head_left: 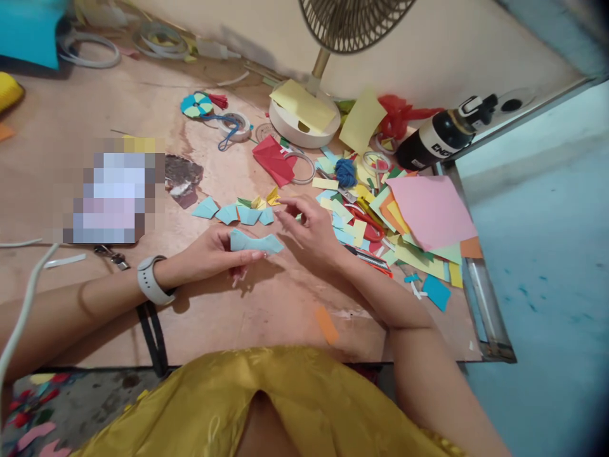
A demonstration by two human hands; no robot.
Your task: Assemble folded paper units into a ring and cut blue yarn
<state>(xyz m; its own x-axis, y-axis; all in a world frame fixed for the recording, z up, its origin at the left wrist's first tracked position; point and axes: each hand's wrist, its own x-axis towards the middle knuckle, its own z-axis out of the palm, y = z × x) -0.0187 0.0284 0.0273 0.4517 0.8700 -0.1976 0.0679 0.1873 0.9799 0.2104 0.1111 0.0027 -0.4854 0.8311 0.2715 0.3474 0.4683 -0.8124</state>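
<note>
My left hand point(209, 257) pinches a light blue folded paper strip point(255, 242) between thumb and fingers, above the table. My right hand point(309, 222) reaches in from the right with its fingers apart. Its fingertips are beside a small yellow folded paper piece point(273, 197) and close to a row of light blue folded pieces point(248, 216); whether they touch is hard to tell. A second yellow folded piece point(258, 202) and a green one point(244, 203) lie behind that row. Another light blue piece point(205, 207) is at the row's left end.
Paper scraps, red-handled scissors point(368, 228), a cutter point(371, 258) and pink paper point(432, 212) crowd the right side. Behind stand a fan point(304, 127) and a black bottle point(435, 139). Tape point(235, 125) and a red envelope point(273, 160) lie farther back. A blurred-out object point(111, 197) is left.
</note>
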